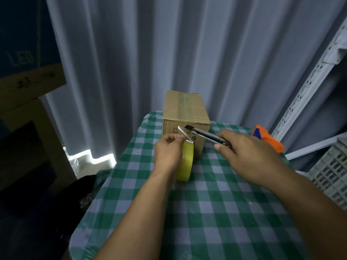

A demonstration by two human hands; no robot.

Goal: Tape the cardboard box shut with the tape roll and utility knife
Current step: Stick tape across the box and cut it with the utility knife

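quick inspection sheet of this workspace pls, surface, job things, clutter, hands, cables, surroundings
surface: table under a green and white checked cloth, mostly bare in front.
job's things: cardboard box at the far edge, clear tape already along its top; yellow tape roll standing on edge before it, a clear strip pulled up to the box's front; utility knife, blade out, tip near that strip.
clutter: orange tape dispenser on the far right of the table.
grippers: left hand pinches the strip over the roll; right hand grips the knife.
cables: nothing seen.
surroundings: pale curtain behind; slotted shelving upright and grey crate at right; dark boxes at left.
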